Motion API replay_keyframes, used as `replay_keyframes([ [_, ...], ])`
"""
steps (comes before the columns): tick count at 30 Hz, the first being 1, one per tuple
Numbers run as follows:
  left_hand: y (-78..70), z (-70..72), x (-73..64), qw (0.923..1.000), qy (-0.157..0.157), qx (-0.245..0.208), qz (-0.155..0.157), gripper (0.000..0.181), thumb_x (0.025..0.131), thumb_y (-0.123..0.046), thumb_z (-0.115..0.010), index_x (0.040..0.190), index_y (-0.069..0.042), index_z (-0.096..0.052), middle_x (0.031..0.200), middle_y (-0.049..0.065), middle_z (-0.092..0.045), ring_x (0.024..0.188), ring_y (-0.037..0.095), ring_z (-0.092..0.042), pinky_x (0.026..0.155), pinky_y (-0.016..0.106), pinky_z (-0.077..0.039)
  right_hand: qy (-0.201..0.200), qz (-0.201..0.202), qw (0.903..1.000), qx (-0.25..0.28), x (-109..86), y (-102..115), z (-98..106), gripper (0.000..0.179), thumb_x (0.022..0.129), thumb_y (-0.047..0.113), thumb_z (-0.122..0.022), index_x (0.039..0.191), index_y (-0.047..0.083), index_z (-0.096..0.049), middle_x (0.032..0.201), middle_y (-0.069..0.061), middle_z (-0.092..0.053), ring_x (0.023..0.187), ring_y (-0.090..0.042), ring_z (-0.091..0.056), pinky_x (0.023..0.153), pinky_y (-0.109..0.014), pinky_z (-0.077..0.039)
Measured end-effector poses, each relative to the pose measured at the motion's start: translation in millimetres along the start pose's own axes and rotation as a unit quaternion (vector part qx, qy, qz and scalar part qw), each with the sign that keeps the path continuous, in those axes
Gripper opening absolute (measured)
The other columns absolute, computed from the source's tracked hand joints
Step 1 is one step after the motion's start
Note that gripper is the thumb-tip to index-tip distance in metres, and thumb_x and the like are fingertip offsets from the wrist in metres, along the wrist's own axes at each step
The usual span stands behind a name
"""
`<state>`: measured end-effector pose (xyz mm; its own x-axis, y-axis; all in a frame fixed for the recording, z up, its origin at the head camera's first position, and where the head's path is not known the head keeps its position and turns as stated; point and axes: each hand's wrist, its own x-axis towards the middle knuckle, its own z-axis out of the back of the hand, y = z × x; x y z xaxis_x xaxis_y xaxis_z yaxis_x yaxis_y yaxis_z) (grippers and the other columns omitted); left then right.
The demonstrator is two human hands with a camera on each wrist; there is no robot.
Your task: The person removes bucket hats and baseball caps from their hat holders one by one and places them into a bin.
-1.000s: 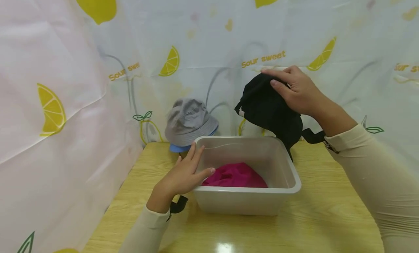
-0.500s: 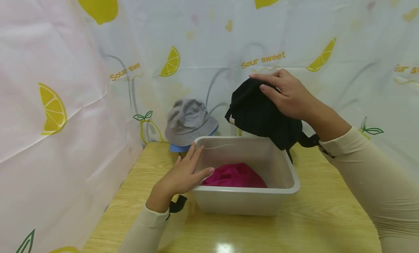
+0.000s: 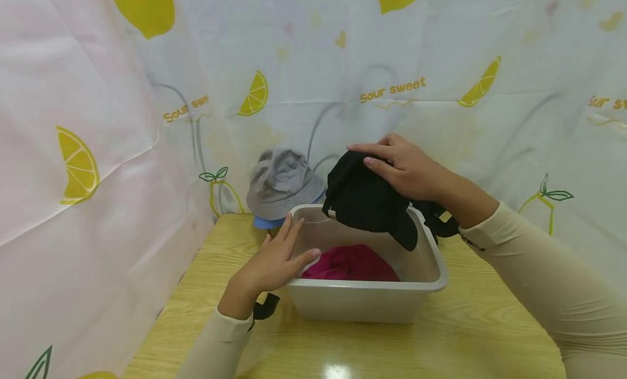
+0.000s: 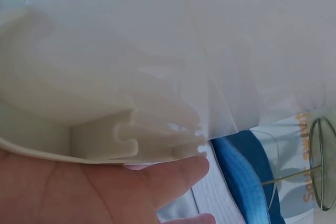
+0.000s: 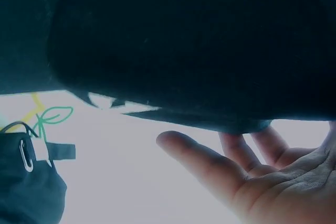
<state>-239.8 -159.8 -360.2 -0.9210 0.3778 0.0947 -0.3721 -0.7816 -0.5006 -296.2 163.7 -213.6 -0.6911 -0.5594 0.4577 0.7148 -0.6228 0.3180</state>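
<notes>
A black cap [image 3: 362,194] hangs tilted over the back right of a pale plastic bin [image 3: 367,285], its brim lower right, inside the bin's opening. My right hand [image 3: 406,169] grips it by the crown from above; in the right wrist view the cap [image 5: 199,40] fills the top and hides part of the fingers. My left hand [image 3: 274,262] rests on the bin's left rim with fingers straight, and in the left wrist view its palm [image 4: 105,195] lies along that rim. Magenta fabric [image 3: 350,263] lies crumpled on the bin's floor; its kind is unclear.
Behind the bin's left corner, a grey bucket hat [image 3: 281,185] sits over something blue [image 3: 266,223]. A black cloth item with a strap [image 5: 31,187] stands behind the bin's right side, mostly hidden in the head view. A lemon-print sheet [image 3: 323,57] backs the wooden table [image 3: 352,352].
My right hand has carried the black cap left and down, from beyond the bin's back right corner to over its opening. The left hand and bin are nearly still.
</notes>
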Motion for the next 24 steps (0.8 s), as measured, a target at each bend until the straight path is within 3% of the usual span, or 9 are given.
replay_keyframes([
  [18, -1.5, 1.1, 0.2, 1.0000, -0.001, -0.001, 0.002, 0.097, 0.097, -0.078, -0.041, 0.168, -0.019, -0.013, 0.175, 0.009, 0.004, 0.159, 0.034, -0.020, 0.123, 0.072, -0.004, 0.048, 0.019, 0.9985, 0.016, -2.8, 12.4, -16.2, 0.041, 0.109, 0.029, -0.054, 0.149, 0.037, -0.057, 0.125, -0.011, -0.057, 0.111, -0.020, -0.050, 0.088, -0.044, -0.046],
  [24, -2.1, 1.0, 0.0, 1.0000, -0.001, 0.000, 0.000, 0.097, 0.097, -0.078, -0.042, 0.168, -0.019, -0.013, 0.175, 0.010, 0.004, 0.159, 0.034, -0.020, 0.123, 0.072, -0.004, 0.068, 0.018, 0.9973, 0.017, -3.9, 12.3, -24.0, 0.041, 0.109, 0.029, -0.054, 0.149, 0.036, -0.057, 0.120, -0.010, -0.056, 0.105, -0.020, -0.049, 0.085, -0.042, -0.046],
])
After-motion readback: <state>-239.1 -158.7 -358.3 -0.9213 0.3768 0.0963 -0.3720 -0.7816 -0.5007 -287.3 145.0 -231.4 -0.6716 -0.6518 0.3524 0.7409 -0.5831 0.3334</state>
